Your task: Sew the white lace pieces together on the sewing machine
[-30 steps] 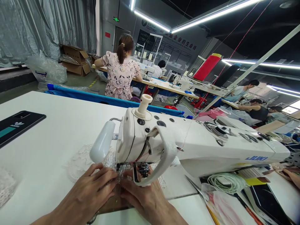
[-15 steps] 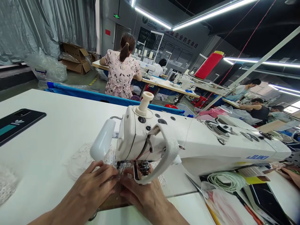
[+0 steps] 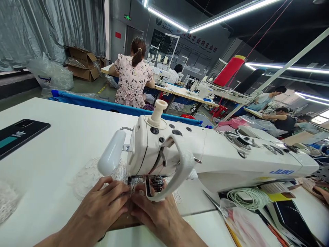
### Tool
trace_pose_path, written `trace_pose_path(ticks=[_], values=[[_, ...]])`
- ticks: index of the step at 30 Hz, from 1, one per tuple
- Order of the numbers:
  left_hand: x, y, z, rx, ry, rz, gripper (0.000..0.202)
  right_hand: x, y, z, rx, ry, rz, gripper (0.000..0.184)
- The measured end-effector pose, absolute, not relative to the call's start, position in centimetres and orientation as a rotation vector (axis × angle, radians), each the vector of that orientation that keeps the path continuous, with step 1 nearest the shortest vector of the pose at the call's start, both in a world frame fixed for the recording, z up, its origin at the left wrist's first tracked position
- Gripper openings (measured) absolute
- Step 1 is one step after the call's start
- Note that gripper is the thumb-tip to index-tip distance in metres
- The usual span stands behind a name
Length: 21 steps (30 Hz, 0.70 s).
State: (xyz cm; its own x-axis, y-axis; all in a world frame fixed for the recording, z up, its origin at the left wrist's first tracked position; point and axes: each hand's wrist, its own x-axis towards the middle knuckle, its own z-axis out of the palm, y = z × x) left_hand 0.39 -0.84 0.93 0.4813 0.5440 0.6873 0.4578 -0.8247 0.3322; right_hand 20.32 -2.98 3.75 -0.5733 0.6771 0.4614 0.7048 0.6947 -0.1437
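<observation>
White lace [image 3: 87,176] lies on the table at the left of the sewing machine [image 3: 169,147] and runs in under its head. Close to the needle area, my left hand [image 3: 108,204] has bent fingers closed on the lace edge. My right hand [image 3: 159,214] reaches in from the other side, its thumb and fingers pinched on the lace beside the presser foot. The machine's curved white lever [image 3: 183,168] hides part of the right fingers. The needle tip and the exact stitching point are hidden by the head and hands.
A phone [image 3: 23,135] and another lace piece [image 3: 9,200] lie at the left. Right of the machine bed are scissors [image 3: 214,200], a coil of pale green cord [image 3: 246,198] and a dark phone-like device [image 3: 293,219]. A red thread cone [image 3: 228,71] stands behind; co-workers sit beyond.
Both hands stay almost in place at the presser foot. The lace at the left has shifted very slightly leftward. The co-worker ahead has moved their head a little.
</observation>
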Motion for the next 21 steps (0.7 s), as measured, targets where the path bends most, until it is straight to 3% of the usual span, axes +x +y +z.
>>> trace_pose_path(ticks=[21], values=[[0.18,-1.21,0.71,2.673,0.918,1.201,0.027,20.55,-3.14,3.38,-1.076,-2.491,-0.067,0.011]])
